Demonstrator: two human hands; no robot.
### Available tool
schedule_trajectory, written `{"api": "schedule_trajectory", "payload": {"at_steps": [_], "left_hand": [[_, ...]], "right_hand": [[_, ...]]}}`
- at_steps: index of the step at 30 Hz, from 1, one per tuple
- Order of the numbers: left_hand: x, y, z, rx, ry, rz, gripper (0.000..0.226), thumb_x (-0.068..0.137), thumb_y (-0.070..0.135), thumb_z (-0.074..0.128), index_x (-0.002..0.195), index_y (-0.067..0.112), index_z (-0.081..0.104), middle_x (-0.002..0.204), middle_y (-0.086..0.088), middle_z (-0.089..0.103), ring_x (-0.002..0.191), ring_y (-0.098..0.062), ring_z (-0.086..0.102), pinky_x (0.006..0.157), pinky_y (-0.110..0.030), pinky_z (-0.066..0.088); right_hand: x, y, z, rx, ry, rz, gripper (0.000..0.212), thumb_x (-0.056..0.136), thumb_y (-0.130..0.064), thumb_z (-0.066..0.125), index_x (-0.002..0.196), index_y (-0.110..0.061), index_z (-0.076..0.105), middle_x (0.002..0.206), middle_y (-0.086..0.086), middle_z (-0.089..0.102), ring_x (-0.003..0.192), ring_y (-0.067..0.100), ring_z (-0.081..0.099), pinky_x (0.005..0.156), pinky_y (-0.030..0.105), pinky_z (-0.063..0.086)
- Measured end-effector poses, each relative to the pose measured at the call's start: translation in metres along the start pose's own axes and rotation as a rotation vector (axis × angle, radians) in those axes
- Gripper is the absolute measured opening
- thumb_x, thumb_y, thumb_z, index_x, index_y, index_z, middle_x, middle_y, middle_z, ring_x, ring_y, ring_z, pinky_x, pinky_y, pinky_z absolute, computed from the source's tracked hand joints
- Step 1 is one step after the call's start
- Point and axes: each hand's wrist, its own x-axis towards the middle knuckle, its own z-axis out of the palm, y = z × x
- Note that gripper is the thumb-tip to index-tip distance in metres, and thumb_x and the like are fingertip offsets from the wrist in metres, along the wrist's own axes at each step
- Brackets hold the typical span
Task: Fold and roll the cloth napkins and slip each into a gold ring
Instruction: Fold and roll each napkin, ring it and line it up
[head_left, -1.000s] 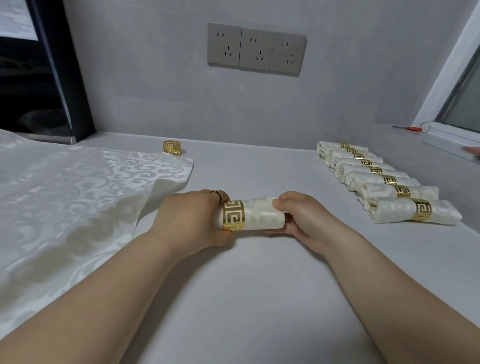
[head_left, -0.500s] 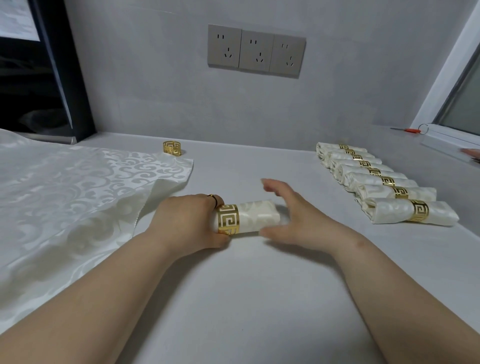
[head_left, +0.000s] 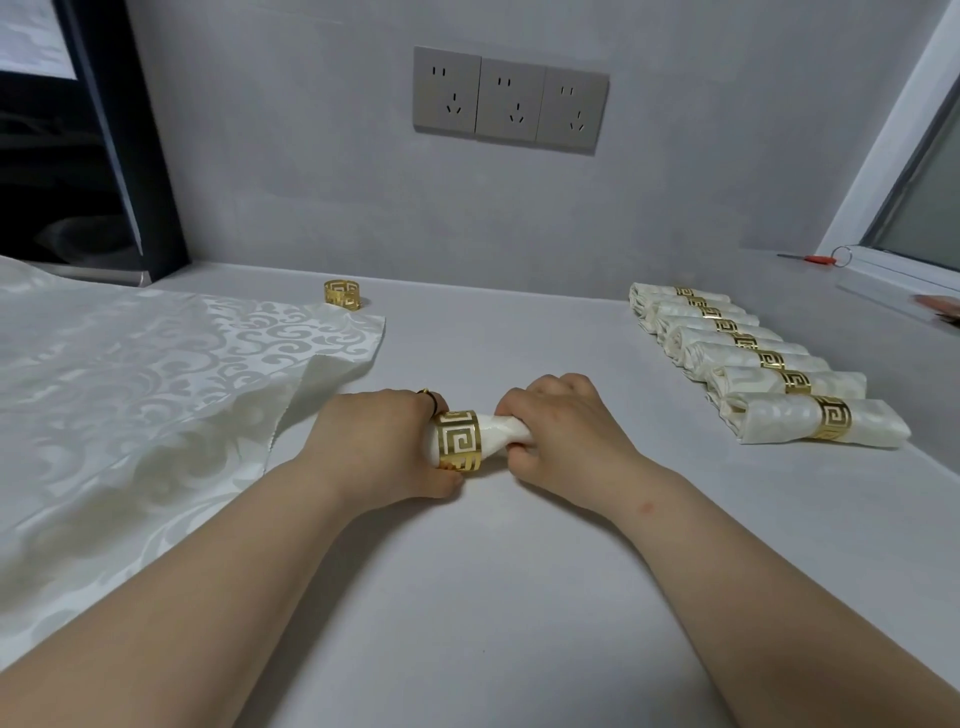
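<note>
A rolled white napkin (head_left: 501, 435) lies across the middle of the white table (head_left: 519, 597), with a gold ring (head_left: 458, 440) around its left part. My left hand (head_left: 376, 441) grips the napkin's left end at the ring. My right hand (head_left: 563, 434) is curled round the napkin's right end, squeezing it narrow. A spare gold ring (head_left: 342, 294) stands at the back, beside the corner of a flat patterned cloth (head_left: 145, 395). Several finished ringed napkins (head_left: 748, 358) lie in a row at the right.
The flat cloth covers the table's left side. A grey wall with three sockets (head_left: 510, 101) closes the back. A dark appliance (head_left: 72, 156) stands at the back left. A window sill (head_left: 893, 283) with a red-handled tool (head_left: 815, 258) runs along the right.
My right hand let go of the napkin's right end, opened, then closed round it again nearer the ring. The left hand has stayed on the ring end.
</note>
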Motion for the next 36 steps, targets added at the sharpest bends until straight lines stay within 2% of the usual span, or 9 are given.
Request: {"api": "schedule_trajectory", "payload": {"at_steps": [4, 9, 12, 16, 21, 25, 28, 31, 36], "left_hand": [[0.000, 0.001, -0.002, 0.001, -0.054, -0.013, 0.044, 0.070, 0.053, 0.062, 0.106, 0.030, 0.053, 0.083, 0.011, 0.056, 0.086, -0.013, 0.057, 0.055, -0.016, 0.033], [-0.007, -0.003, -0.014, -0.170, -0.232, -0.085, 0.087, 0.063, 0.061, 0.070, 0.135, 0.034, 0.030, 0.124, 0.014, 0.053, 0.116, -0.009, 0.050, 0.085, -0.022, 0.041], [-0.013, -0.010, -0.023, -0.266, -0.317, -0.129, 0.092, 0.063, 0.056, 0.074, 0.139, 0.031, 0.028, 0.137, 0.014, 0.042, 0.125, -0.008, 0.043, 0.095, -0.020, 0.035], [-0.022, -0.026, -0.040, -0.359, -0.370, -0.196, 0.083, 0.070, 0.038, 0.076, 0.139, 0.028, 0.031, 0.136, 0.009, 0.040, 0.117, -0.012, 0.044, 0.089, -0.018, 0.034], [-0.035, -0.037, -0.036, -0.429, -0.313, -0.200, 0.052, 0.075, 0.019, 0.073, 0.123, 0.024, 0.054, 0.093, 0.016, 0.054, 0.088, -0.008, 0.052, 0.069, -0.009, 0.040], [-0.046, -0.030, -0.035, -0.353, -0.305, -0.147, 0.058, 0.078, 0.030, 0.071, 0.130, 0.026, 0.046, 0.104, 0.012, 0.053, 0.083, -0.002, 0.047, 0.064, -0.008, 0.034], [-0.053, -0.028, -0.035, -0.277, -0.281, -0.167, 0.071, 0.078, 0.034, 0.070, 0.139, 0.023, 0.034, 0.125, 0.005, 0.052, 0.102, -0.011, 0.049, 0.070, -0.011, 0.027], [-0.057, -0.026, -0.035, -0.275, -0.227, -0.185, 0.070, 0.079, 0.033, 0.069, 0.139, 0.022, 0.035, 0.127, 0.004, 0.053, 0.110, -0.013, 0.052, 0.074, -0.011, 0.030], [-0.058, -0.022, -0.034, -0.252, -0.165, -0.181, 0.059, 0.082, 0.029, 0.066, 0.136, 0.020, 0.041, 0.123, 0.002, 0.056, 0.099, -0.013, 0.054, 0.072, -0.014, 0.030]], "right_hand": [[0.000, 0.000, 0.002, 0.002, -0.050, 0.036, 0.028, 0.084, -0.019, 0.048, 0.112, -0.021, 0.051, 0.094, -0.002, 0.045, 0.102, 0.015, 0.037, 0.082, 0.019, 0.016], [-0.012, 0.014, 0.000, 0.332, -0.238, 0.230, 0.069, 0.076, -0.031, 0.066, 0.134, -0.035, 0.031, 0.128, -0.010, 0.044, 0.121, 0.015, 0.033, 0.103, 0.026, 0.027], [-0.017, 0.019, -0.009, 0.598, -0.306, 0.308, 0.081, 0.075, -0.028, 0.073, 0.140, -0.031, 0.025, 0.127, -0.010, 0.040, 0.118, 0.011, 0.039, 0.100, 0.022, 0.032], [-0.018, 0.022, -0.013, 0.747, -0.307, 0.349, 0.067, 0.080, -0.020, 0.070, 0.137, -0.025, 0.035, 0.121, -0.009, 0.046, 0.108, 0.006, 0.046, 0.091, 0.014, 0.032], [-0.020, 0.022, -0.013, 0.874, -0.289, 0.387, 0.031, 0.082, -0.012, 0.067, 0.107, -0.024, 0.055, 0.098, -0.007, 0.058, 0.085, 0.000, 0.054, 0.073, 0.007, 0.042], [-0.025, 0.015, -0.011, 0.785, -0.276, 0.406, 0.052, 0.083, -0.017, 0.066, 0.130, -0.022, 0.044, 0.108, -0.007, 0.052, 0.102, 0.010, 0.051, 0.084, 0.014, 0.040], [-0.035, 0.013, -0.009, 0.807, -0.243, 0.448, 0.072, 0.082, -0.016, 0.066, 0.142, -0.022, 0.027, 0.124, -0.004, 0.045, 0.112, 0.010, 0.045, 0.097, 0.019, 0.033], [-0.042, 0.012, -0.010, 0.850, -0.192, 0.462, 0.072, 0.082, -0.008, 0.065, 0.142, -0.020, 0.028, 0.134, 0.002, 0.046, 0.114, 0.011, 0.047, 0.097, 0.019, 0.035], [-0.048, 0.008, -0.010, 0.644, -0.117, 0.410, 0.059, 0.082, -0.010, 0.063, 0.136, -0.018, 0.040, 0.125, 0.001, 0.052, 0.111, 0.014, 0.050, 0.092, 0.018, 0.037]]}}
